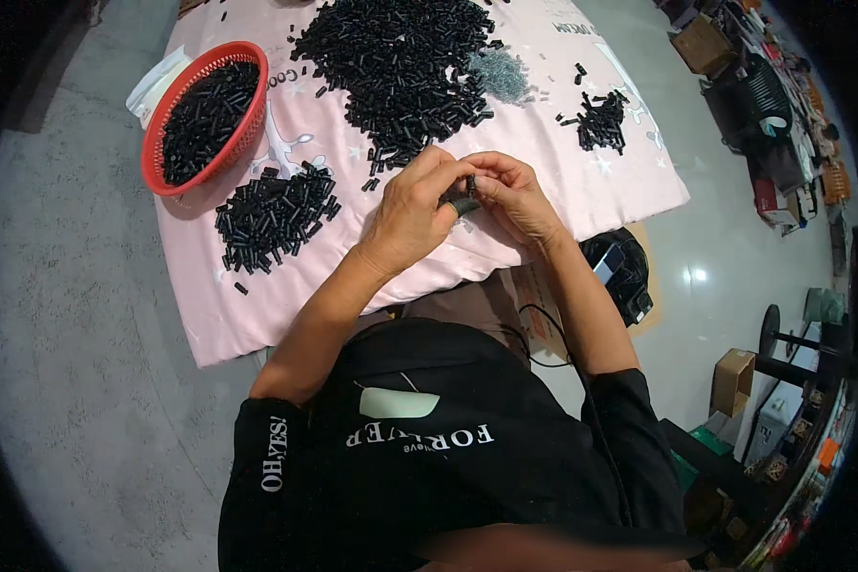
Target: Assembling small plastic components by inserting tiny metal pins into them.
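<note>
Both hands meet over the near edge of a pink cloth [324, 253]. With its fingers closed, my right hand [515, 195] pinches a small black tube-shaped piece [472, 186] held upright. My left hand [412, 208] is closed at the same piece, its fingertips touching the top. Something dark [463, 205] wraps my left thumb. Just beyond the hands spreads a large heap of black pieces [400, 76], with a pile of small clear or silvery parts [500, 74] at its right side. To the left lies a smaller pile of black pieces [275, 217].
A red plastic basket [153, 143] full of black pieces stands on the left edge of the cloth. Another small black pile [601, 122] lies at the far right. A black bag [629, 276] is below the table edge; a cardboard box [734, 381] stands on the floor at right.
</note>
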Demonstrator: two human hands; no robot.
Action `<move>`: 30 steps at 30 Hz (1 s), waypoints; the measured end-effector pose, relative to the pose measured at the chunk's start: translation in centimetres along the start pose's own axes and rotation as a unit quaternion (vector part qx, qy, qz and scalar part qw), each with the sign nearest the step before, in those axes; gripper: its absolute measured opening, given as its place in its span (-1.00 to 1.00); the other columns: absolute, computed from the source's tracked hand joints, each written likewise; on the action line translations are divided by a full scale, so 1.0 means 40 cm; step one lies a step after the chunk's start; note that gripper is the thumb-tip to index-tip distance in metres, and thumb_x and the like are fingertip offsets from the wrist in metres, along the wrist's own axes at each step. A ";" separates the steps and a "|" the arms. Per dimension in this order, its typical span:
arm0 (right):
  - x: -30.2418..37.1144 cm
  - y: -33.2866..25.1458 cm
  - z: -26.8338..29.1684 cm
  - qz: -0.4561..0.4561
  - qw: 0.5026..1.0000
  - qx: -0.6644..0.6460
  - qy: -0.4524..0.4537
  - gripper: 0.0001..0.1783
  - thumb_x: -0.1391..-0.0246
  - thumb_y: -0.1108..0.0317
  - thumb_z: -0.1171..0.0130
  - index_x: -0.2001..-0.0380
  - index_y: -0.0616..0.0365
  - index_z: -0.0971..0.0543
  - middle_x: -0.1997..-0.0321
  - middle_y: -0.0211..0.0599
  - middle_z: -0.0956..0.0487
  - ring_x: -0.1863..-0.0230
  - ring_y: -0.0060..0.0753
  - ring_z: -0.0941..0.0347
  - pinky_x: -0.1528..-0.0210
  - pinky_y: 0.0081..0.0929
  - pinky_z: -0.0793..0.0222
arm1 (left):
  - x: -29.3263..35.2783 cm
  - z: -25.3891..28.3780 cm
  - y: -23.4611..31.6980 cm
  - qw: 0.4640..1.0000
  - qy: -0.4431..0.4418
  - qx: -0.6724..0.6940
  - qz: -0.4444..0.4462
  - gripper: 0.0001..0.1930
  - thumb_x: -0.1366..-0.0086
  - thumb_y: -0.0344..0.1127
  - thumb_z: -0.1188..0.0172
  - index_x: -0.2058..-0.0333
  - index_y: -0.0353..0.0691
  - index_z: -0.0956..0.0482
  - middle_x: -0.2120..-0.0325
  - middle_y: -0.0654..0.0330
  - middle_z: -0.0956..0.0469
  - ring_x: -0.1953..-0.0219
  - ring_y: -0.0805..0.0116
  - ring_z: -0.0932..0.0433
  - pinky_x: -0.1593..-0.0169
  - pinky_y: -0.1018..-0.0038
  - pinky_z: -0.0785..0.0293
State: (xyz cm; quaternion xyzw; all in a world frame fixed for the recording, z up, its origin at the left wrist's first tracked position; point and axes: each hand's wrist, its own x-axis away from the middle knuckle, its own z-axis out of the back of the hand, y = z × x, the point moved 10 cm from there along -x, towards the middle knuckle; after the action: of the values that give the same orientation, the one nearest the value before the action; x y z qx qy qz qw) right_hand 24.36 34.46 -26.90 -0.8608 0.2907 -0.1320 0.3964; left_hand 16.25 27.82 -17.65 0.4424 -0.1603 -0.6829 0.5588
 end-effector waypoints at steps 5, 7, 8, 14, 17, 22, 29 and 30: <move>-0.001 0.006 0.010 -0.003 1.000 -0.022 -0.006 -0.71 -0.13 0.50 -0.23 0.07 0.32 -0.53 0.17 -0.18 -0.63 0.15 -0.42 -0.58 -0.01 -0.49 -0.52 | 0.003 -0.002 0.002 1.000 -0.002 -0.012 0.003 -0.58 0.06 -0.62 -0.07 0.12 -0.32 -0.54 0.29 0.08 -0.48 0.27 0.14 -0.56 0.18 0.37 -0.49; -0.001 0.007 0.015 -0.004 1.000 -0.007 -0.003 -0.73 -0.13 0.49 -0.24 0.09 0.31 -0.55 0.17 -0.17 -0.63 0.15 -0.41 -0.59 -0.01 -0.46 -0.53 | 0.004 -0.005 0.001 1.000 0.001 -0.013 -0.003 -0.58 0.06 -0.62 -0.07 0.13 -0.32 -0.54 0.29 0.07 -0.48 0.27 0.14 -0.56 0.19 0.37 -0.50; -0.002 0.007 0.015 -0.004 1.000 -0.007 -0.003 -0.73 -0.13 0.49 -0.24 0.09 0.31 -0.55 0.17 -0.17 -0.63 0.15 -0.41 -0.59 -0.01 -0.46 -0.53 | 0.004 -0.004 0.004 1.000 0.005 -0.014 -0.009 -0.58 0.06 -0.62 -0.07 0.13 -0.32 -0.54 0.29 0.07 -0.48 0.27 0.14 -0.56 0.20 0.37 -0.50; -0.001 0.006 0.012 -0.002 0.999 -0.027 -0.018 -0.75 -0.11 0.48 -0.26 0.14 0.31 -0.56 0.19 -0.16 -0.64 0.17 -0.37 -0.61 0.00 -0.41 -0.54 | 0.003 -0.009 0.005 1.000 0.007 0.004 -0.004 -0.59 0.06 -0.63 -0.09 0.14 -0.33 -0.54 0.32 0.07 -0.48 0.32 0.15 -0.56 0.24 0.37 -0.51; -0.002 0.007 0.010 -0.003 0.999 -0.037 -0.026 -0.77 -0.12 0.48 -0.24 0.14 0.31 -0.57 0.20 -0.15 -0.64 0.18 -0.37 -0.61 0.01 -0.41 -0.55 | 0.004 -0.005 0.011 1.000 0.017 0.008 -0.010 -0.59 0.06 -0.66 -0.10 0.15 -0.33 -0.55 0.33 0.09 -0.49 0.34 0.18 -0.56 0.26 0.39 -0.51; -0.004 0.011 0.018 -0.004 0.999 -0.039 -0.027 -0.80 -0.16 0.49 -0.20 0.14 0.31 -0.58 0.21 -0.14 -0.65 0.20 -0.38 -0.60 0.06 -0.45 -0.55 | 0.004 -0.012 0.010 1.000 0.020 0.019 -0.008 -0.59 0.05 -0.68 -0.10 0.14 -0.33 -0.56 0.34 0.10 -0.49 0.34 0.24 -0.57 0.27 0.42 -0.51; -0.003 0.018 0.036 -0.010 1.000 -0.025 -0.014 -0.82 -0.15 0.51 -0.20 0.17 0.31 -0.59 0.24 -0.13 -0.65 0.22 -0.37 -0.61 0.06 -0.45 -0.55 | 0.001 -0.009 0.022 0.999 0.017 0.021 -0.017 -0.58 0.06 -0.68 -0.07 0.14 -0.35 -0.55 0.33 0.08 -0.50 0.36 0.24 -0.57 0.30 0.42 -0.52; -0.002 0.017 0.030 -0.011 0.999 -0.035 -0.015 -0.82 -0.14 0.52 -0.20 0.18 0.31 -0.60 0.24 -0.13 -0.66 0.22 -0.37 -0.61 0.06 -0.44 -0.56 | 0.002 -0.010 0.021 0.999 0.017 0.021 -0.017 -0.58 0.06 -0.68 -0.07 0.14 -0.35 -0.55 0.33 0.08 -0.50 0.36 0.24 -0.57 0.30 0.42 -0.52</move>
State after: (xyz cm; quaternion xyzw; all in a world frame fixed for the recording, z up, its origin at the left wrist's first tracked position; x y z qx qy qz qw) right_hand 24.57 34.89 -28.20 -0.8792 0.2793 -0.1132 0.3691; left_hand 17.08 27.60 -17.29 0.4681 -0.1574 -0.6812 0.5405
